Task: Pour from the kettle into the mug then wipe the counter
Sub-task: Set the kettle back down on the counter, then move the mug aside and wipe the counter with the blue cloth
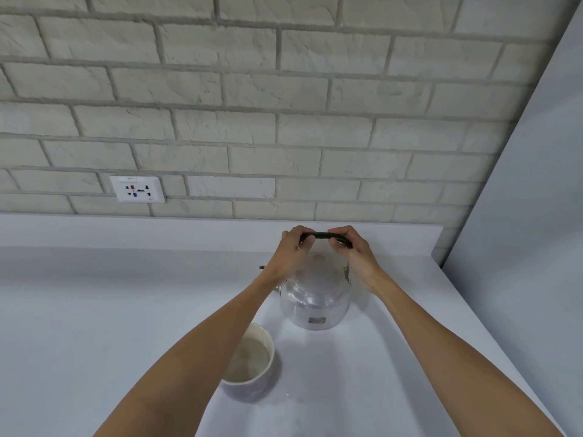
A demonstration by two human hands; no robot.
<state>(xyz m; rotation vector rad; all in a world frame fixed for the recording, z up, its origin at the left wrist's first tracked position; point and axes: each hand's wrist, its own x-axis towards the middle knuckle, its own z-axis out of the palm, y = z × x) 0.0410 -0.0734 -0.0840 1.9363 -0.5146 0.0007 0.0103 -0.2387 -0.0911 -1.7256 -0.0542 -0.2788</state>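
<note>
Both hands, left hand (291, 247) & right hand (347, 247), clamped on kettle (315, 298) handle (321, 236), arms extended.

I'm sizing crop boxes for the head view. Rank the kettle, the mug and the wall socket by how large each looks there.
1. kettle, largest.
2. mug, slightly smaller, though it sits nearer the camera and an arm hides part of it.
3. wall socket, clearly smallest, and farthest away.

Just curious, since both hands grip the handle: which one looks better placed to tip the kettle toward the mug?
Probably the right hand: the mug sits under the left forearm, left of the kettle, so the left hand would crowd it.
</note>
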